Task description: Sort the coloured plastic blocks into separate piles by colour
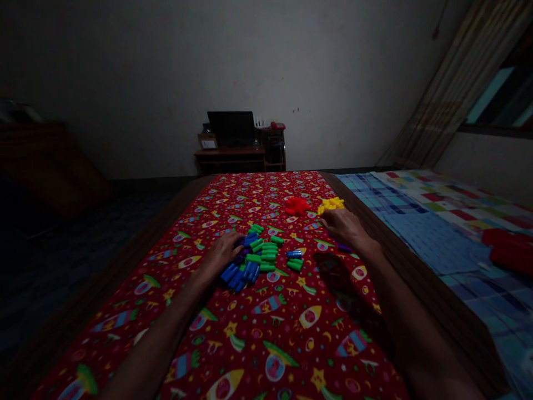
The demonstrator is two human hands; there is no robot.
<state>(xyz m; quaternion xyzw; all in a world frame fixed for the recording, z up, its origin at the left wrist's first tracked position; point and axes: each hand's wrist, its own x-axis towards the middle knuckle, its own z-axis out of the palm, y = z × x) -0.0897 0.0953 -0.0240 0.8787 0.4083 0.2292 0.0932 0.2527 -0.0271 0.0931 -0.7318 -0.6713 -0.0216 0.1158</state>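
Observation:
My left hand (225, 250) lies at the left edge of a pile of small plastic cylinders, its fingers loosely bent and apart against the pieces. Green cylinders (268, 253) and blue cylinders (244, 275) make up most of this pile, with a purple one (239, 259) by the fingers. Further forward, my right hand (345, 225) is bent down just in front of a heap of yellow pieces (331, 204). Its fingers are closed together; anything in them is hidden. Near the right wrist lies a purple cylinder (344, 248). A red heap (297, 206) sits left of the yellow one.
A blue cylinder (294, 254) and green ones (295, 264) lie apart, right of the pile. Everything rests on a red patterned cloth (270, 305). Checked bedding (441, 244) is to the right. A desk (230, 151) with a dark monitor (231, 129) stands against the wall.

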